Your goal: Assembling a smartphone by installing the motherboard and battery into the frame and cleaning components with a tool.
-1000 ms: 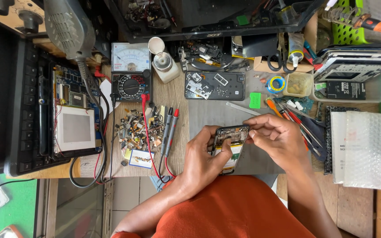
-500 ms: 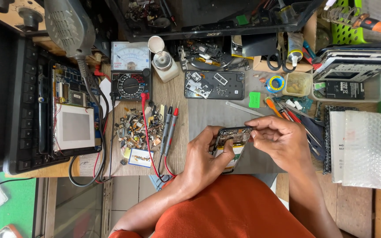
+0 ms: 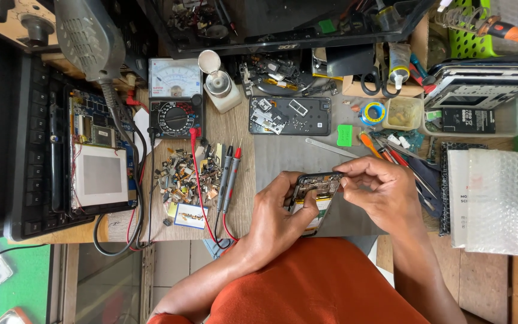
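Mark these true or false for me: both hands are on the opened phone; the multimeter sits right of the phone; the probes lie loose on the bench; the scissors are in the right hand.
1. Both hands are on the opened phone: true; left hand cradles it, right hand pinches its top edge.
2. The multimeter sits right of the phone: false; it is to the left, further back.
3. The probes lie loose on the bench: true.
4. The scissors are in the right hand: false; they rest at the back.

free: bare grey desk (image 3: 289,153) strip above my hands, frame centre | left: probes (image 3: 228,177) and scrap pile (image 3: 184,174) block me | above: opened phone back (image 3: 290,116) | right: screwdrivers (image 3: 400,159), bubble-wrap packets (image 3: 493,201) crowd
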